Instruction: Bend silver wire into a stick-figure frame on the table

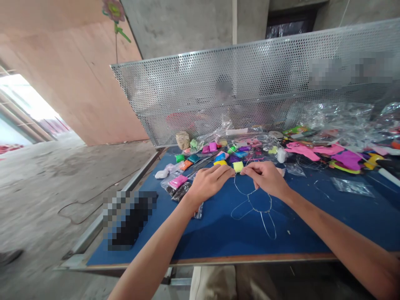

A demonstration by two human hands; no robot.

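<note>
A thin silvery wire frame (261, 211), bent into a round ring with several loops, hangs just over the blue tabletop. My left hand (213, 180) pinches the wire at its upper left end, fingertips pressed together. Close beside it, my right hand (264, 176) also has its fingers closed on the wire, near the top of the frame. A small gap separates the two sets of fingertips. Behind them lies a pale yellow clay packet (238, 167). The wire inside the fingers is hidden.
Colourful clay packets, such as a pink one (178, 181), lie at the left and back of the blue table (218, 237). Pink cut shapes (312, 150) and clear plastic bags (340, 116) crowd the back right. A perforated metal panel (187, 91) stands behind. A blurred-out dark object (131, 223) rests at left.
</note>
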